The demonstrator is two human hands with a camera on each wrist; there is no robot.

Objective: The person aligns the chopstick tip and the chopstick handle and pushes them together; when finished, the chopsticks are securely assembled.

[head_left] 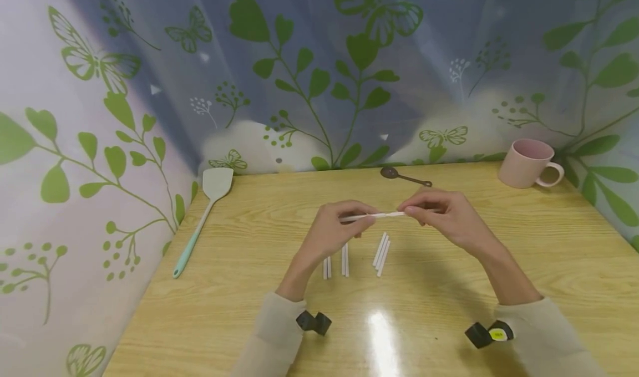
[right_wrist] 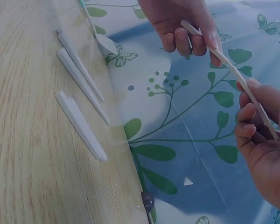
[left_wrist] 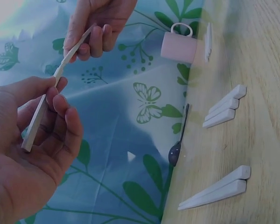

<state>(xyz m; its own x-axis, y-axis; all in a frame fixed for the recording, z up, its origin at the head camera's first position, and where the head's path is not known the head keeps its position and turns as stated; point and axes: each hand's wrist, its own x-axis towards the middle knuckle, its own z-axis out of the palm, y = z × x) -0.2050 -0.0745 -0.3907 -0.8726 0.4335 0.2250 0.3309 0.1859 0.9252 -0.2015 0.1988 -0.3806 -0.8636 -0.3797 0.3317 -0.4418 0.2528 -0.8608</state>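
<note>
My left hand [head_left: 333,230] and right hand [head_left: 444,217] pinch a slim white stick [head_left: 385,215] from its two sides, level above the table. Halfway along it, between the hands, there is a narrow joint or break; whether two pieces are linked there I cannot tell. In the left wrist view the left thumb and fingers pinch the stick [left_wrist: 36,122], whose near end is square. The right wrist view has the right thumb and fingers on the other half [right_wrist: 258,108]. Below the hands lie more white sticks [head_left: 381,255], partly behind the left hand.
A pink mug [head_left: 526,163] stands at the back right. The small dark spoon [head_left: 405,176] lies near the back edge. On the left is a spatula [head_left: 199,227] with a mint handle. A leaf-patterned curtain [head_left: 309,77] hangs behind the wooden table [head_left: 199,321].
</note>
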